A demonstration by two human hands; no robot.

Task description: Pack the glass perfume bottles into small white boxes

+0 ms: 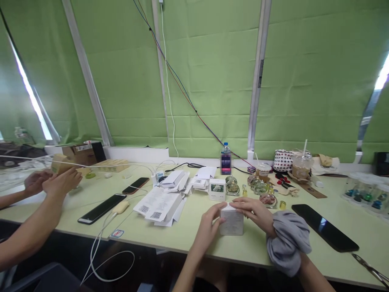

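A small white cardboard box (232, 225) stands upright near the front edge of the table. My left hand (212, 218) grips its left side, thumb at the front and fingertips at the top edge. From the right, my right hand (254, 211) presses its fingers on the box's top; a grey scrunchie (287, 243) circles that wrist. Just behind stands another white box (216, 190) with a picture on its front. Several glass bottles (232, 187) are beside it, and flattened white cartons (161, 204) lie in a pile to the left.
A water bottle (225, 159) and iced drink cup (302, 165) stand at the back. To the right lie a black phone (324, 227) and scissors (369, 267). Two more phones lie left, one a large black phone (101, 208). A co-worker's hands (62, 181) hold a brownish piece.
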